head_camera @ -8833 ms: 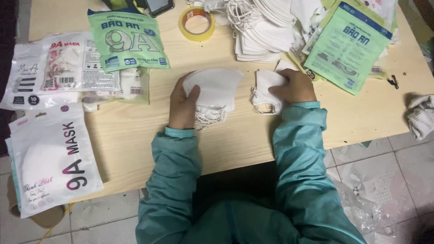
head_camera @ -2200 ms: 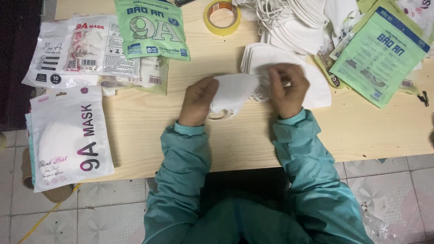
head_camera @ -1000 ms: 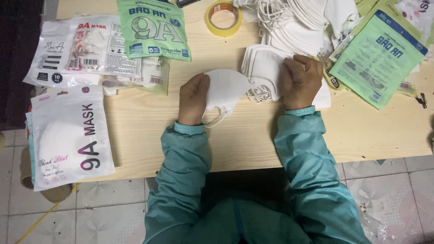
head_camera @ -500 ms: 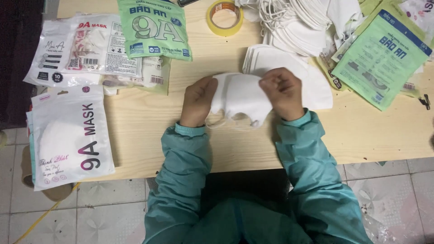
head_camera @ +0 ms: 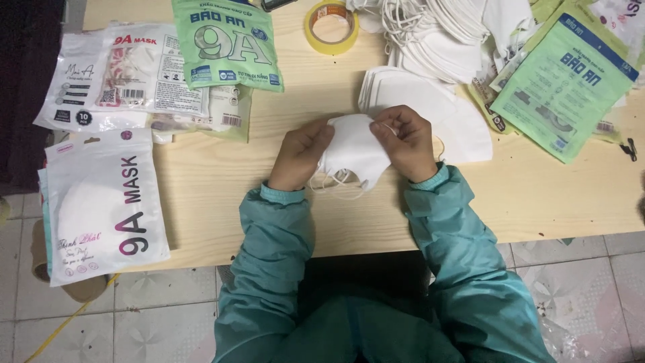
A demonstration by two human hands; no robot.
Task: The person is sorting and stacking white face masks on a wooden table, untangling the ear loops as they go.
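since half a second ago i have drawn both hands inward: left hand [head_camera: 300,154] and right hand [head_camera: 410,142] pinch the white mask [head_camera: 354,149] above the table [head_camera: 222,202]. keep edges aligned, ear loops [head_camera: 332,183] free. white pouch [head_camera: 101,202] holds one mask; green packet [head_camera: 227,42] contents hidden.

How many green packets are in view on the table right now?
2 clearly: one green packet at top centre-left, beside the tape roll; another green packet at far right. More green edges poke out beneath that one, so others may be hidden.
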